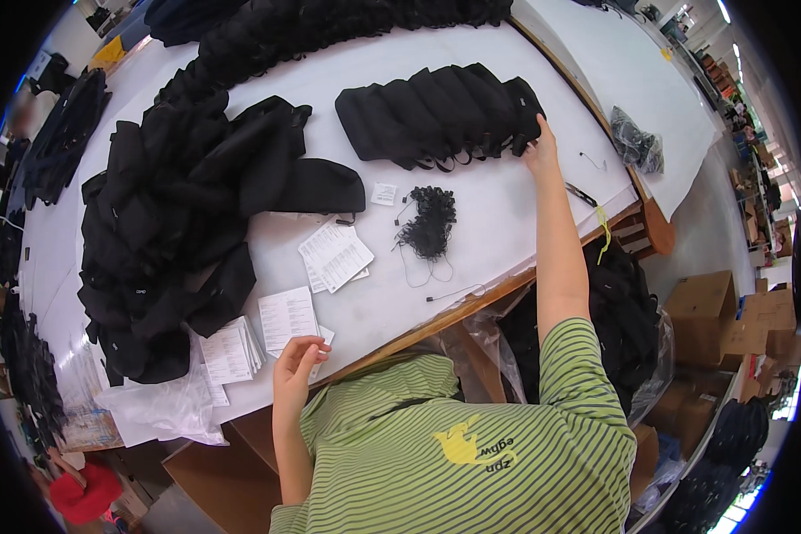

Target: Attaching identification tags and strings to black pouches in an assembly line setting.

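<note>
A row of overlapping black cloth pieces that look like caps point(427, 116) lies on the white table, small straps showing along its near side. My right hand point(541, 149), arm stretched out, grips the edge of the cap at the row's right end. Low on the left, my left hand point(295, 369) is closed, its fingers curled by the edge of printed white cards point(287, 318); whatever it may hold is hidden. More printed cards point(336, 256) lie fanned beyond it. A bunch of black tag strings point(429, 218) sits between the cards and the row, beside a small white packet point(384, 194).
A big loose heap of black caps point(169, 231) covers the table's left side, with clear plastic point(173, 405) near it. Snips point(581, 194) and yellow string point(603, 233) lie by the right edge. Below stand a bag of black goods point(596, 311) and cardboard boxes point(703, 307).
</note>
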Tool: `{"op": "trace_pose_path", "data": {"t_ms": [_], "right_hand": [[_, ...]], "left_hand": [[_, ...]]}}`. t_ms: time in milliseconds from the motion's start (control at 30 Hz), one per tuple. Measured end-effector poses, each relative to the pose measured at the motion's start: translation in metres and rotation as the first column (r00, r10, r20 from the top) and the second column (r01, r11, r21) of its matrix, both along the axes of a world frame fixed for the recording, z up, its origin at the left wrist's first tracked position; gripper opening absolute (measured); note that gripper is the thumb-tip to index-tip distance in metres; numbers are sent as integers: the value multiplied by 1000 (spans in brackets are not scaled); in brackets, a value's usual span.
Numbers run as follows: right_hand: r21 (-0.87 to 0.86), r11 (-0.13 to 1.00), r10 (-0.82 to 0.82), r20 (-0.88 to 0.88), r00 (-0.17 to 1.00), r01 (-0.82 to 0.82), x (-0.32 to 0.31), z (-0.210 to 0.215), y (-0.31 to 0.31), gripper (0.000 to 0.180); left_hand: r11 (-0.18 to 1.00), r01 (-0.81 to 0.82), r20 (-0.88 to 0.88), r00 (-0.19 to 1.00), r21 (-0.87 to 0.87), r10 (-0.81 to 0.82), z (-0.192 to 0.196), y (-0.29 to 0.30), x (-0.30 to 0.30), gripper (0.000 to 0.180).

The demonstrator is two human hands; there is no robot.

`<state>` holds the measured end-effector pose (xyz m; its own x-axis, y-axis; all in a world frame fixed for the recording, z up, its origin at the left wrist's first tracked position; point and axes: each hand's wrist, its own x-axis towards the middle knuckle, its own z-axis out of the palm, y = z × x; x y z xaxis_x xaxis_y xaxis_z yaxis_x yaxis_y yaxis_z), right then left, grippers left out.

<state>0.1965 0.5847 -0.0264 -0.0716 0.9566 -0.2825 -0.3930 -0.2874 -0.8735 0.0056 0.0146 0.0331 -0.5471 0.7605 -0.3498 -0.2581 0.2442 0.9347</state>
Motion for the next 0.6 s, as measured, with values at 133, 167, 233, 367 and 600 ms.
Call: {"op": "trace_pose_path", "data": {"t_ms": [133, 167, 233, 367, 600], "right_hand": [[-60, 997, 44, -159, 986, -54, -4, 1, -10, 64], [-59, 997, 41, -161, 986, -51, -2, -2, -9, 64], [-342, 937, -111, -491, 864, -74, -2, -7, -6, 58], [-332, 924, -62, -617, 785, -188, -6, -23, -3, 48], [-246, 969, -91, -470, 878, -31, -45, -10, -28, 38]], "left_hand": [[1000, 11, 20, 1000, -19, -11, -1, 6, 1, 18], [1000, 15, 18, 1000, -19, -14, 0, 7, 1, 18], [999, 22, 20, 1000, -33, -21, 0, 8, 1, 19], [998, 29, 19, 999, -55, -28, 1, 11, 0, 19], [998, 25, 41, 999, -56, -22, -1, 15, 1, 19]]}}
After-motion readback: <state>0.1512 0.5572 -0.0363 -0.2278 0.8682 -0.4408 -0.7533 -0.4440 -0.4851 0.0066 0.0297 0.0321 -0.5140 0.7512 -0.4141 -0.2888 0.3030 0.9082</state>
